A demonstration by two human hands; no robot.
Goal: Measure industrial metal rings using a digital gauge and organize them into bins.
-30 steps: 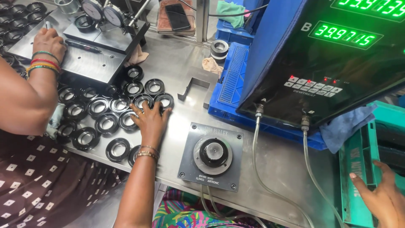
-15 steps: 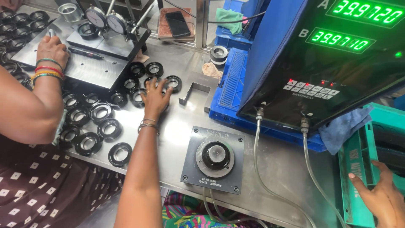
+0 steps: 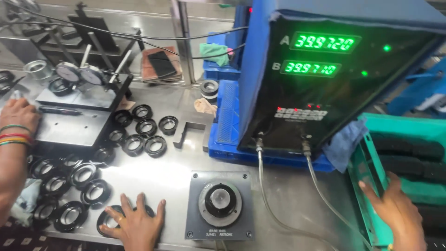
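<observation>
Right hand (image 3: 399,218) lies over the near wall of the green crate (image 3: 409,128); clenched or just resting, can't tell. Left hand not visible. Crate looks like stiff plastic, probably heavy with dark parts: grab the rim. Far off to its left, a co-worker's hand (image 3: 134,225) covers a black ring (image 3: 101,225).

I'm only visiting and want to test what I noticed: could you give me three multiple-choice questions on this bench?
1. Where does the right hand rest?
A. on the green tray
B. on the blue crate
C. on a dial gauge

2. What colour are the lit digits?
A. red
B. green
C. white

3. How is the co-worker's hand at the bottom middle?
A. a fist in the air
B. pinching a hose
C. flat, fingers spread, on a black ring

Answers:
1. A, the right hand lies on the tray rim.
2. B, the digits glow green.
3. C, the co-worker's hand lies spread over a ring.
</observation>
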